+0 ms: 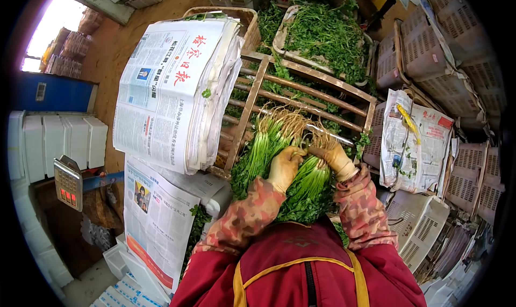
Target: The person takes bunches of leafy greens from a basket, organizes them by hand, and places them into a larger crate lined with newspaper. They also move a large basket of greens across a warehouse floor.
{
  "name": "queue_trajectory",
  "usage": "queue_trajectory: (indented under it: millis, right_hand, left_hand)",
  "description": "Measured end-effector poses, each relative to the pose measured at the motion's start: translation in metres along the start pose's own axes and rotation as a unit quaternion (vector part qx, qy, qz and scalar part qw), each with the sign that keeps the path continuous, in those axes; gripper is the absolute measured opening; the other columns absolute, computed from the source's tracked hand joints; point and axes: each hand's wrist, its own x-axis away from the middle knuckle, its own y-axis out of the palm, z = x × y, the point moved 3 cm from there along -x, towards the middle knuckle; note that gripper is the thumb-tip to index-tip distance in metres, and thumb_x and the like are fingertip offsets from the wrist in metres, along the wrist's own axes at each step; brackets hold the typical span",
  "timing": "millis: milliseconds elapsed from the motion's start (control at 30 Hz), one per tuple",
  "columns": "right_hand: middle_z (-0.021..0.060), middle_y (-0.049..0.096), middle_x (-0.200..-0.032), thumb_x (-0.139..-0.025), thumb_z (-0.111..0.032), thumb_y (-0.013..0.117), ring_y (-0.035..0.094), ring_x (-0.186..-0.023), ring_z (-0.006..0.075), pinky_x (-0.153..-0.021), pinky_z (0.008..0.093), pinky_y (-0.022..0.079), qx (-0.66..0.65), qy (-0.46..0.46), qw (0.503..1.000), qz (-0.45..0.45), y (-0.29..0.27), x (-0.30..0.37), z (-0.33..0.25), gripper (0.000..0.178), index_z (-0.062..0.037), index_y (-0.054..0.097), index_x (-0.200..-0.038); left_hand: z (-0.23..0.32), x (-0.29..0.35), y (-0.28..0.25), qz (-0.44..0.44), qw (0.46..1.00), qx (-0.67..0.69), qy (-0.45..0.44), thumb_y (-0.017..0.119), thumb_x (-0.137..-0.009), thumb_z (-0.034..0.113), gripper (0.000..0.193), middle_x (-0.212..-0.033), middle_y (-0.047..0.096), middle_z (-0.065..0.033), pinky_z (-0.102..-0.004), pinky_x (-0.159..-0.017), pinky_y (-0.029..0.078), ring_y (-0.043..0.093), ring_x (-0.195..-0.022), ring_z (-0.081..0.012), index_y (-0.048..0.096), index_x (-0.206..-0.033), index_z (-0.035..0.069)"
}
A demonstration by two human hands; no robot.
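Two bunches of leafy greens with thin pale roots lie side by side in front of me, roots pointing away, leaves toward my body. My left hand (286, 167), in a tan glove, is closed with its fingertips at the root end of the right bunch of greens (312, 186). Also gloved, my right hand (338, 161) closes on the same bunch from the right, near its brown roots. Whether a tie is between the fingers is too small to tell. The left bunch (263, 146) rests beside my left hand on a slatted metal rack (252, 100).
A thick newspaper stack (172, 92) stands left of the rack, with another newspaper (156, 215) nearer me. Beyond the rack is a crate (287, 33) of loose greens. To the left stands a scale display (68, 183). Newspaper (416, 156) and plastic crates (414, 226) line the right.
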Motion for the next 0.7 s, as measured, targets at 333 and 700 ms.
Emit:
queue_trajectory:
  millis: [333,700]
  right_hand:
    - [0.0055,0.069,-0.088,-0.083,-0.010,0.070,0.063,-0.076,0.0122,-0.068,0.0254,0.050,-0.313,0.247,0.902,0.164,-0.001,0.030,-0.017,0.019,0.0009,0.067,-0.098]
    - [0.0097,0.065,-0.102,-0.078,0.000,0.063,0.063,-0.091,0.0246,-0.074,0.0334,0.050,-0.112,0.169,0.965,0.168,0.011,0.044,-0.076,0.031,-0.0046,0.065,-0.108]
  left_hand:
    - [0.128,0.018,-0.035,0.222,0.693,-0.626,0.281,0.062,-0.088,0.012,0.040,-0.106,0.065,-0.0135,-0.0295,-0.083,0.052,0.063,-0.097,-0.0232,0.054,-0.127,0.010]
    - [-0.089,-0.064,0.012,-0.262,0.952,-0.041,-0.153,0.052,-0.097,0.022,0.034,-0.119,0.061,-0.0105,-0.0306,-0.095,0.044,0.056,-0.110,-0.0211,0.055,-0.124,0.001]
